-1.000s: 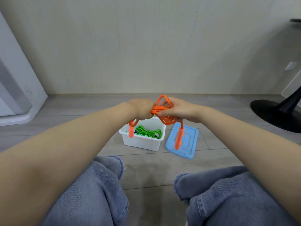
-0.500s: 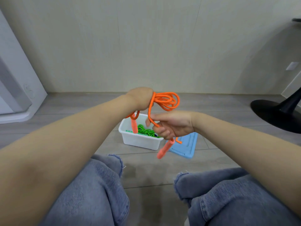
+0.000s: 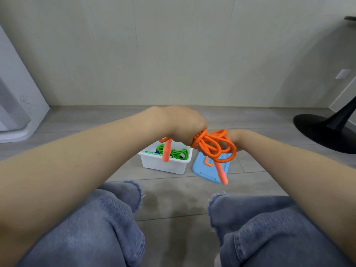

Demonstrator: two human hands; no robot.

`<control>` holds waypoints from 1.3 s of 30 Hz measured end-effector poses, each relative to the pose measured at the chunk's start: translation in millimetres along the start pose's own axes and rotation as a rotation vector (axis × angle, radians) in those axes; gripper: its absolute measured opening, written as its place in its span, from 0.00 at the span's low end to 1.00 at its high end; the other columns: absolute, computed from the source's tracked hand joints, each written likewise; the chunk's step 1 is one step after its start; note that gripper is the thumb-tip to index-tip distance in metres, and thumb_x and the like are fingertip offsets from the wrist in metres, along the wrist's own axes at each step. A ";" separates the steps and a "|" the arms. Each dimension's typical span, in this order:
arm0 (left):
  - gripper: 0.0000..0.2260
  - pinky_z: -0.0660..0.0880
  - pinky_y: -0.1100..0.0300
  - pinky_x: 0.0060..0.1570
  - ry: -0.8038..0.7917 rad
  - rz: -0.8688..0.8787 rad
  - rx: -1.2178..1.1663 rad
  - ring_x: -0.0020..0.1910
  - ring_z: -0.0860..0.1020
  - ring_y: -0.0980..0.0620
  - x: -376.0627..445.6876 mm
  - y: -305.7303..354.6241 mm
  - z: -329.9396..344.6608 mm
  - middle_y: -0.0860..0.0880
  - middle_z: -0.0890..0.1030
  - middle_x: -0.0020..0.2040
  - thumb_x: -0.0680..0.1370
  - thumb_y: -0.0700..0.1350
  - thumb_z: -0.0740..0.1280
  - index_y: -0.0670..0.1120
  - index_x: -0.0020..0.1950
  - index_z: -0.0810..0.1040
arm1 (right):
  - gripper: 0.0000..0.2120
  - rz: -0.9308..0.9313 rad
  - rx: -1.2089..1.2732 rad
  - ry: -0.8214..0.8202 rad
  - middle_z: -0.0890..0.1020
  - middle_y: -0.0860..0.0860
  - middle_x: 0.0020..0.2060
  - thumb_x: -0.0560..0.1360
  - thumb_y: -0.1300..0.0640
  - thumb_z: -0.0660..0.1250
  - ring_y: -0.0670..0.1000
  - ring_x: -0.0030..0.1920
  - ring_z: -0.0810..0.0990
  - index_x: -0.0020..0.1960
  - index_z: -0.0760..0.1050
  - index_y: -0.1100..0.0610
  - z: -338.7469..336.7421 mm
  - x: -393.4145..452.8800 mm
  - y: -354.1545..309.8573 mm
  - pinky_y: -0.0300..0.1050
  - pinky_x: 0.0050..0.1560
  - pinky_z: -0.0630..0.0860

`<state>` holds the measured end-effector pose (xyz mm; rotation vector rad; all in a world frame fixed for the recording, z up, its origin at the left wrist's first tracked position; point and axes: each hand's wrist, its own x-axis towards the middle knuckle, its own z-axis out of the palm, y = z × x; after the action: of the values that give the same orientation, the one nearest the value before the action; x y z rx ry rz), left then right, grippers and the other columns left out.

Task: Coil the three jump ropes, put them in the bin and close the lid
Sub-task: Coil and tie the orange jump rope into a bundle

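Wrapping the orange rope (image 3: 213, 145), the right hand (image 3: 234, 143) has swung behind its coil, grasping it; left hand (image 3: 185, 126) stays clenched around it, nearly binnable.

The orange jump rope (image 3: 215, 146) is seen to be a braided cord with a finely ribbed, matt surface; its two handles look like smooth, slightly translucent plastic. The green rope (image 3: 174, 151) in the bin appears to be of the same woven, matt cord. The bin (image 3: 163, 164) is made of white plastic, smooth and faintly glossy. The lid (image 3: 204, 170), to its right, is of light blue plastic with a smooth satin finish. The floor (image 3: 173, 199) is laid in grey wood-look planks, matt. The far wall (image 3: 173, 54) is finished in pale, smooth, matt panels. The knees are covered in faded blue denim (image 3: 96, 228), with frayed edges at the tears. The chair base (image 3: 323, 132) at right appears black and matt.
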<state>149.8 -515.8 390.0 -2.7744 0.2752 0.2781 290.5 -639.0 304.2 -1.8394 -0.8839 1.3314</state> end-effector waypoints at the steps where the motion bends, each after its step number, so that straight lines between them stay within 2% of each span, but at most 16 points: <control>1: 0.05 0.62 0.58 0.28 -0.012 0.009 -0.001 0.37 0.74 0.44 -0.9 1.8 -1.2 0.47 0.77 0.39 0.74 0.46 0.66 0.46 0.46 0.75 | 0.17 -0.027 -0.015 -0.045 0.81 0.51 0.34 0.78 0.68 0.61 0.46 0.34 0.79 0.36 0.81 0.54 0.8 -1.4 -3.1 0.37 0.34 0.76; 2: 0.04 0.63 0.59 0.27 -0.023 0.016 -0.001 0.36 0.73 0.45 -1.3 3.7 -0.2 0.48 0.77 0.38 0.73 0.44 0.66 0.46 0.46 0.75 | 0.17 -0.035 -0.012 -0.063 0.82 0.49 0.32 0.78 0.65 0.62 0.45 0.33 0.79 0.34 0.81 0.54 1.1 -3.3 -5.4 0.36 0.35 0.76; 3: 0.04 0.63 0.59 0.27 -0.035 0.016 0.007 0.35 0.73 0.46 -1.2 5.9 2.5 0.49 0.76 0.36 0.72 0.44 0.66 0.46 0.45 0.75 | 0.11 -0.024 -0.045 -0.069 0.81 0.50 0.34 0.76 0.57 0.67 0.45 0.34 0.79 0.36 0.81 0.54 1.5 -5.6 -8.7 0.37 0.37 0.76; 4: 0.03 0.63 0.59 0.27 -0.049 0.007 0.023 0.33 0.72 0.47 0.1 7.7 7.1 0.50 0.74 0.34 0.72 0.43 0.65 0.46 0.44 0.74 | 0.10 -0.027 -0.074 -0.046 0.80 0.53 0.36 0.70 0.49 0.73 0.48 0.37 0.78 0.40 0.80 0.56 -0.3 -6.4 -10.9 0.40 0.40 0.75; 5: 0.02 0.63 0.59 0.27 -0.067 -0.011 0.042 0.32 0.71 0.48 1.6 9.6 11.8 0.51 0.71 0.33 0.73 0.44 0.65 0.47 0.43 0.73 | 0.17 -0.027 -0.118 -0.009 0.79 0.54 0.37 0.64 0.45 0.76 0.49 0.38 0.77 0.42 0.78 0.57 -4.2 -7.3 -12.2 0.41 0.42 0.74; 9: 0.12 0.65 0.58 0.28 -0.150 -0.076 0.061 0.30 0.70 0.48 9.0 12.6 24.9 0.50 0.70 0.31 0.75 0.44 0.65 0.47 0.34 0.65 | 0.11 -0.058 -0.265 0.242 0.76 0.49 0.28 0.72 0.51 0.73 0.49 0.32 0.72 0.36 0.76 0.55 -4.6 -7.6 -20.8 0.39 0.34 0.71; 12: 0.14 0.66 0.58 0.29 -0.179 -0.144 0.027 0.32 0.70 0.48 12.8 13.5 30.0 0.50 0.70 0.33 0.77 0.46 0.65 0.48 0.34 0.64 | 0.10 -0.122 -0.401 0.392 0.77 0.50 0.30 0.73 0.51 0.72 0.48 0.32 0.72 0.39 0.80 0.57 1.0 -6.7 -28.9 0.37 0.29 0.70; 15: 0.12 0.68 0.57 0.34 -0.243 -0.184 -0.068 0.36 0.72 0.47 14.7 13.4 39.6 0.50 0.70 0.33 0.76 0.46 0.65 0.47 0.34 0.67 | 0.09 -0.139 -0.516 0.429 0.77 0.48 0.30 0.73 0.51 0.72 0.44 0.30 0.71 0.44 0.83 0.58 3.6 -5.8 -36.0 0.33 0.28 0.68; 18: 0.11 0.71 0.56 0.39 -0.328 -0.174 -0.081 0.35 0.71 0.48 19.3 18.7 50.9 0.50 0.70 0.34 0.76 0.46 0.63 0.47 0.34 0.68 | 0.07 -0.107 -0.692 0.417 0.76 0.41 0.26 0.73 0.51 0.72 0.41 0.30 0.73 0.42 0.81 0.54 7.7 -6.1 -42.2 0.27 0.27 0.65; 22: 0.08 0.67 0.59 0.33 -0.397 -0.141 -0.021 0.35 0.70 0.49 27.2 34.7 58.4 0.50 0.69 0.35 0.79 0.46 0.60 0.46 0.41 0.71 | 0.11 0.009 -0.947 0.420 0.78 0.47 0.32 0.72 0.47 0.72 0.49 0.38 0.76 0.43 0.82 0.55 15.4 -8.0 -54.0 0.39 0.34 0.69; 25: 0.07 0.67 0.57 0.38 -0.367 -0.176 -0.083 0.41 0.71 0.47 29.4 36.9 60.5 0.48 0.72 0.42 0.80 0.44 0.58 0.45 0.51 0.75 | 0.12 0.005 -1.046 0.509 0.82 0.55 0.39 0.72 0.51 0.69 0.56 0.44 0.80 0.45 0.82 0.60 29.4 -3.1 -64.2 0.45 0.40 0.74; 27: 0.09 0.67 0.57 0.40 -0.306 -0.232 -0.167 0.43 0.72 0.47 27.5 28.8 62.3 0.47 0.74 0.46 0.80 0.43 0.58 0.43 0.53 0.75 | 0.11 0.006 -0.993 0.532 0.82 0.59 0.36 0.71 0.55 0.67 0.57 0.37 0.81 0.40 0.80 0.63 37.7 1.3 -68.6 0.43 0.35 0.75; 30: 0.10 0.68 0.57 0.41 -0.231 -0.319 -0.320 0.46 0.75 0.44 25.7 10.2 67.5 0.44 0.79 0.52 0.79 0.44 0.60 0.42 0.56 0.76 | 0.11 -0.034 -0.678 0.476 0.75 0.57 0.27 0.73 0.59 0.64 0.52 0.24 0.71 0.33 0.74 0.61 45.1 0.7 -69.7 0.37 0.25 0.66; 33: 0.10 0.69 0.58 0.44 -0.124 -0.375 -0.442 0.54 0.77 0.41 25.6 -4.6 70.8 0.41 0.80 0.56 0.78 0.42 0.60 0.41 0.56 0.77 | 0.10 -0.071 -0.272 0.340 0.72 0.52 0.26 0.76 0.61 0.61 0.49 0.25 0.68 0.36 0.74 0.59 47.4 -4.8 -71.5 0.36 0.24 0.65; 35: 0.10 0.67 0.59 0.43 -0.032 -0.402 -0.515 0.56 0.77 0.41 24.2 -15.9 68.6 0.41 0.80 0.57 0.78 0.40 0.61 0.41 0.56 0.77 | 0.09 -0.102 -0.173 0.229 0.73 0.51 0.29 0.78 0.59 0.58 0.48 0.27 0.70 0.42 0.75 0.59 46.4 -7.4 -73.7 0.37 0.26 0.69; 39: 0.04 0.67 0.59 0.41 0.225 -0.422 -0.624 0.50 0.79 0.42 24.5 -44.3 64.5 0.41 0.82 0.49 0.77 0.41 0.63 0.46 0.44 0.76 | 0.09 -0.223 0.019 -0.002 0.77 0.52 0.38 0.83 0.59 0.53 0.51 0.37 0.78 0.53 0.73 0.57 39.3 -8.5 -67.6 0.42 0.37 0.74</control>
<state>172.9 -456.2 338.7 -3.3774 -0.4209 -0.0752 241.9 -604.7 355.8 -1.6708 -1.0412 1.1979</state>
